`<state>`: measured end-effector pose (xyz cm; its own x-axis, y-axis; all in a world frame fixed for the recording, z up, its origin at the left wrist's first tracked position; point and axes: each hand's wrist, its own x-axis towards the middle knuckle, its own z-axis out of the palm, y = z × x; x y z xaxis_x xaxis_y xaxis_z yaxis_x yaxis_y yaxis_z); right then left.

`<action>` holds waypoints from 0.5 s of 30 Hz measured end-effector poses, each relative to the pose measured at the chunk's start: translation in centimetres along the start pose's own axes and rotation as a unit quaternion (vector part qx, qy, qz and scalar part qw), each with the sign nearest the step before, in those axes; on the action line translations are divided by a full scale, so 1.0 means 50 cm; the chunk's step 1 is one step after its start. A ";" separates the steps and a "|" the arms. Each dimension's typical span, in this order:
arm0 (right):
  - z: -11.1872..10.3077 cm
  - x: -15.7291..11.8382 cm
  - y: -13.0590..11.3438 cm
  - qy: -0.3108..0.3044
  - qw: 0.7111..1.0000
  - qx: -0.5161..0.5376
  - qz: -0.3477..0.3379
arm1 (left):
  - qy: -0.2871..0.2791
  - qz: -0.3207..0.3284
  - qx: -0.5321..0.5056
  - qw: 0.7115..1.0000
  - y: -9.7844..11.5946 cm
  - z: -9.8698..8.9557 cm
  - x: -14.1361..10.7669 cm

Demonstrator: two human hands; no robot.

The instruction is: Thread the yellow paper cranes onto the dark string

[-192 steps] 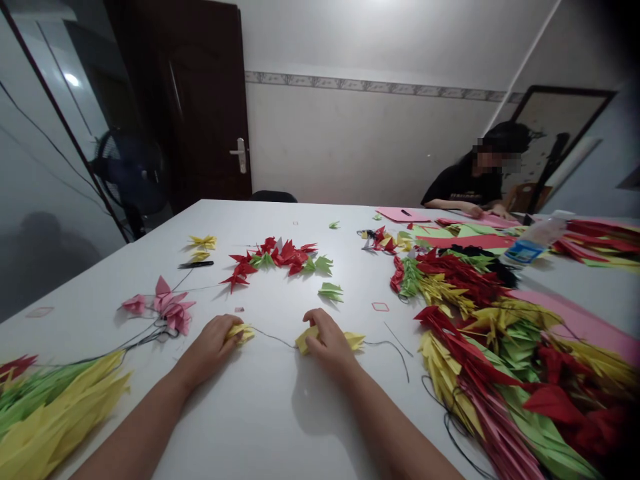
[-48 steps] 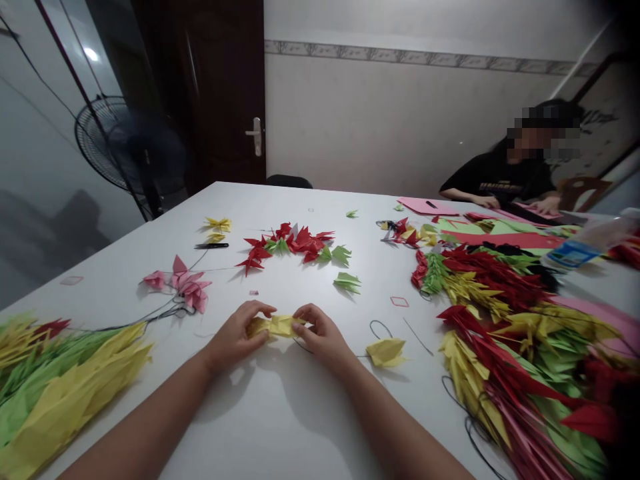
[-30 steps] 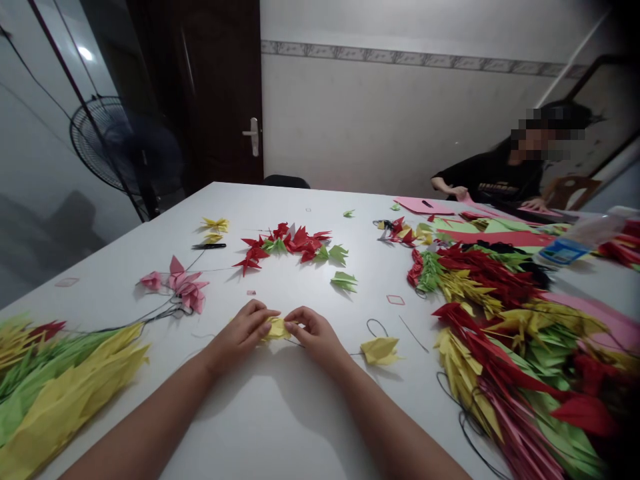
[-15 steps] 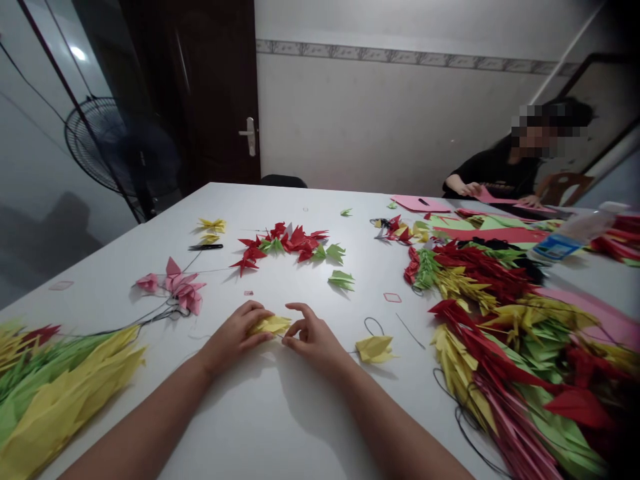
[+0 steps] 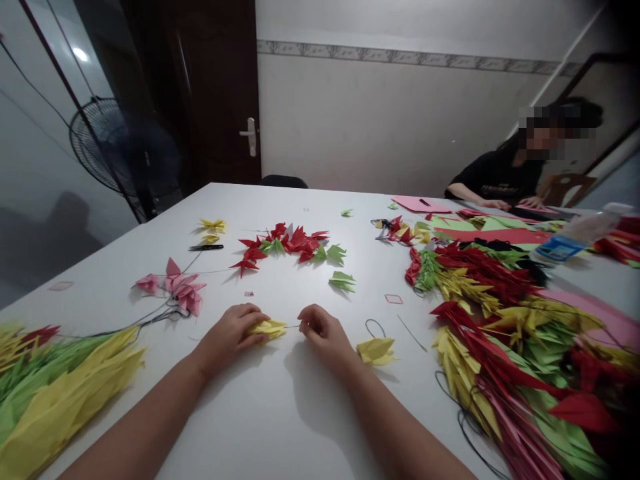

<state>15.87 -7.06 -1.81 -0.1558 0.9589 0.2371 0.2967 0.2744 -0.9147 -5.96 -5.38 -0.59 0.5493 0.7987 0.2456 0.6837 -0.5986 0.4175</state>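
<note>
My left hand (image 5: 240,329) holds a folded yellow paper piece (image 5: 269,329) just above the white table (image 5: 270,427). A thin dark line, a needle or thread, runs from the piece toward my right hand (image 5: 320,328). The fingers of my right hand are pinched at the end of that line. Right of my right hand lies another yellow folded paper (image 5: 376,351) with a loop of dark cord (image 5: 375,327). A green folded paper (image 5: 343,281) lies beyond my hands.
Red and green folded papers (image 5: 300,243) curve across the middle. Pink ones (image 5: 185,290) and black snips (image 5: 206,247) lie left. Colourful strung bundles (image 5: 75,380) fill the near left and the right side. A plastic bottle (image 5: 560,248) and a person (image 5: 505,173) are at right.
My right hand has moved right, away from the yellow piece, and its fingers have closed together. More of the thin line shows between my hands. The other person's hand has lowered.
</note>
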 end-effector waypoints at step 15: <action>0.009 -0.002 -0.011 0.030 0.981 -0.193 -0.019 | -0.046 -0.006 -0.038 0.998 0.001 -0.001 0.000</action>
<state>15.31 -7.36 -1.45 -0.1225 0.9466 0.2983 0.6277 0.3067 -0.7155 -5.94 -5.38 -0.54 0.5857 0.7945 0.1603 0.6536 -0.5799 0.4863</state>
